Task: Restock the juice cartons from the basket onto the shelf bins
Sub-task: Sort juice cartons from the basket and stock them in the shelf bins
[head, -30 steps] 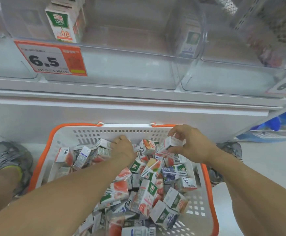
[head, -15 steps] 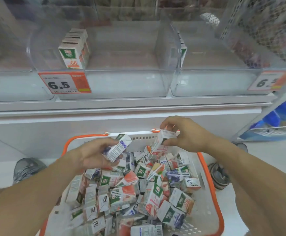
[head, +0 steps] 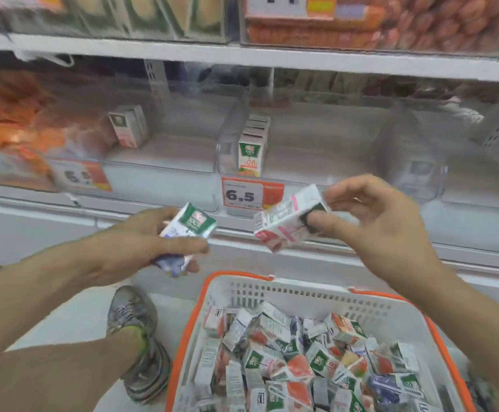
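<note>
Overhead, both hands are raised above the basket (head: 301,295) rim, before the shelf bins (head: 316,162): left hand (head: 141,245) grips a purple carton (head: 182,236), right hand (head: 373,221) pinches a pink carton (head: 286,221); open air separates them.

clear plastic bins (head: 165,162), perforated plastic basket (head: 301,295), printed cartons (head: 272,364)

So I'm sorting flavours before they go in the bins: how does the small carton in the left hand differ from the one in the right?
The purple-and-white juice carton has blue-purple print; the pink-and-white juice carton has pink-red print. The left hand wraps the purple one with its green top tilted up-right; the right hand pinches the pink one by its end, lying sideways. Both are small boxes, held above the basket.
</note>
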A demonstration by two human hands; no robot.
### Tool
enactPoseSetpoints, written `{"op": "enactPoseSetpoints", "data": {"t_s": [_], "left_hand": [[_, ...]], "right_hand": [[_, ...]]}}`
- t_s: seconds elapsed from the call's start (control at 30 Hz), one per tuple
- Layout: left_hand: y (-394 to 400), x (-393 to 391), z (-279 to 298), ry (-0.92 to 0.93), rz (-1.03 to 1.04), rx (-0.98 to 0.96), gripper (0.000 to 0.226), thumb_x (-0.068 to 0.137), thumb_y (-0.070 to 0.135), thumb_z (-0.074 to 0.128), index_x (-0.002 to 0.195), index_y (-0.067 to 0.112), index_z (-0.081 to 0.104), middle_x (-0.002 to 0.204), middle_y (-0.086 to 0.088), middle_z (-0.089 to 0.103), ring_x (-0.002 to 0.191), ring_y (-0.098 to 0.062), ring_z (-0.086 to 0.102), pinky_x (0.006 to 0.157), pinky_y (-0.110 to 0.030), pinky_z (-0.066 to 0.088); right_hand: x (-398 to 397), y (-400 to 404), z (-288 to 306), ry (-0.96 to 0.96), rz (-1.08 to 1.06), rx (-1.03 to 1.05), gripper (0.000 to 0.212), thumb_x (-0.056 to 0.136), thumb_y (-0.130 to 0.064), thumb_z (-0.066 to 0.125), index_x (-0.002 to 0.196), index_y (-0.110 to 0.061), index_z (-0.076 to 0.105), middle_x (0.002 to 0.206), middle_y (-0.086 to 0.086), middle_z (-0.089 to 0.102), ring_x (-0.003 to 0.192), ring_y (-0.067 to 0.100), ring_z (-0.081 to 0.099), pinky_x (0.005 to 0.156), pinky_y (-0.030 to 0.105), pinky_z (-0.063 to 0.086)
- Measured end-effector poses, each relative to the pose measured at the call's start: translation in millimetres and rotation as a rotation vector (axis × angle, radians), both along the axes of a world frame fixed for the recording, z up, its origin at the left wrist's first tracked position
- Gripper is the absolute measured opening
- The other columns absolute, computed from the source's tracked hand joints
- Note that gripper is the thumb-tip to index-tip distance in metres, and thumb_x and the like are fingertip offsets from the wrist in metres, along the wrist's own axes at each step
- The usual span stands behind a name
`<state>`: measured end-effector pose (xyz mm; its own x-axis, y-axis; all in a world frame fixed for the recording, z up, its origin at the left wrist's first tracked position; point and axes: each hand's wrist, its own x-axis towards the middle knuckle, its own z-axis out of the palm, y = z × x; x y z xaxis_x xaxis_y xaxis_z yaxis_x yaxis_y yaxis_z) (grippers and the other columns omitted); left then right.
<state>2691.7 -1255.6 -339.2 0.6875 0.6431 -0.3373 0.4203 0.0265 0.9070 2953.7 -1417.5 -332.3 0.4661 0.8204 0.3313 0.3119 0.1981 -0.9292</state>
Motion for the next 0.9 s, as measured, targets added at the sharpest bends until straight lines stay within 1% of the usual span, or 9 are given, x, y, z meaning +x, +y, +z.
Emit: {"op": "enactPoseSetpoints", "data": {"t_s": [0.1,0.2,0.27,0.33,0.43,0.57,0.73,0.83,0.9], "left_hand": [[28,-26,4,-0.228,0.283,0.059,0.091,0.042,0.047,0.095,0.113,0.0,0.061,0.085,-0.02,0.072,0.068,-0.025,0.07,0.056,-0.026,0.055],[44,-49,2,-0.359,0.424,0.011,0.064,0.061,0.038,0.089,0.109,0.003,0.065,0.103,-0.028,0.069,0.079,-0.036,0.066,0.062,-0.034,0.058],[50,-63,-1,-0.404,0.482,-0.046,0.038,0.081,0.015,0.072,0.113,-0.001,0.062,0.101,-0.028,0.07,0.087,-0.047,0.064,0.063,-0.035,0.058],[57,-74,-7,-0.422,0.558,-0.063,0.038,0.085,0.004,0.066,0.121,-0.003,0.056,0.095,-0.025,0.072,0.088,-0.052,0.067,0.064,-0.039,0.059],[66,-85,-14,-0.418,0.639,-0.002,0.043,0.086,0.004,0.069,0.125,0.001,0.05,0.091,-0.021,0.075,0.085,-0.05,0.069,0.072,-0.044,0.06],[69,-90,-20,-0.405,0.72,-0.001,0.041,0.088,0.004,0.069,0.121,0.006,0.046,0.078,-0.019,0.073,0.073,-0.042,0.071,0.061,-0.038,0.06],[71,-88,-27,-0.401,0.755,0.036,0.03,0.089,0.004,0.068,0.103,0.021,0.047,0.071,-0.015,0.07,0.054,-0.024,0.066,0.056,-0.031,0.058],[70,-84,-35,-0.346,0.737,0.128,0.033,0.088,0.009,0.068,0.101,0.029,0.044,0.068,-0.007,0.071,0.055,-0.022,0.069,0.066,-0.042,0.061],[69,-80,-39,-0.325,0.701,0.137,0.034,0.088,0.012,0.068,0.104,0.03,0.044,0.07,-0.005,0.072,0.057,-0.024,0.07,0.07,-0.048,0.06]], "right_hand": [[-36,48,23,0.036,0.036,0.068,0.034,0.06,-0.021,0.087,0.084,-0.01,0.065,0.09,0.008,0.074,0.089,0.026,0.072,0.069,0.04,0.061],[-78,107,38,-0.014,0.032,0.097,0.034,0.064,-0.02,0.092,0.085,-0.011,0.067,0.089,0.009,0.075,0.088,0.027,0.072,0.076,0.046,0.061],[-108,150,45,-0.025,0.033,0.122,0.032,0.066,-0.024,0.092,0.084,-0.012,0.068,0.088,0.009,0.074,0.086,0.029,0.071,0.077,0.046,0.059],[-133,197,48,-0.058,0.014,0.122,0.031,0.067,-0.025,0.091,0.082,-0.013,0.067,0.084,0.005,0.073,0.079,0.022,0.069,0.076,0.039,0.058],[-159,279,45,-0.087,-0.014,0.017,0.03,0.062,-0.026,0.093,0.074,-0.016,0.068,0.076,-0.002,0.071,0.069,0.011,0.065,0.069,0.03,0.058],[-173,383,33,-0.002,0.01,-0.228,0.035,0.057,-0.016,0.095,0.067,-0.017,0.062,0.082,0.004,0.073,0.077,0.022,0.074,0.072,0.044,0.062],[-179,455,15,-0.366,0.011,-0.339,0.029,0.058,-0.024,0.095,0.069,-0.021,0.069,0.096,0.001,0.075,0.092,0.016,0.071,0.09,0.034,0.057],[-184,471,2,-0.527,-0.003,-0.345,0.032,0.066,-0.026,0.092,0.09,-0.014,0.074,0.104,0.003,0.073,0.096,0.017,0.068,0.09,0.029,0.053],[-188,479,-5,-0.596,-0.024,-0.325,0.031,0.068,-0.028,0.09,0.089,-0.014,0.071,0.106,0.005,0.07,0.096,0.02,0.066,0.089,0.03,0.052]]}}
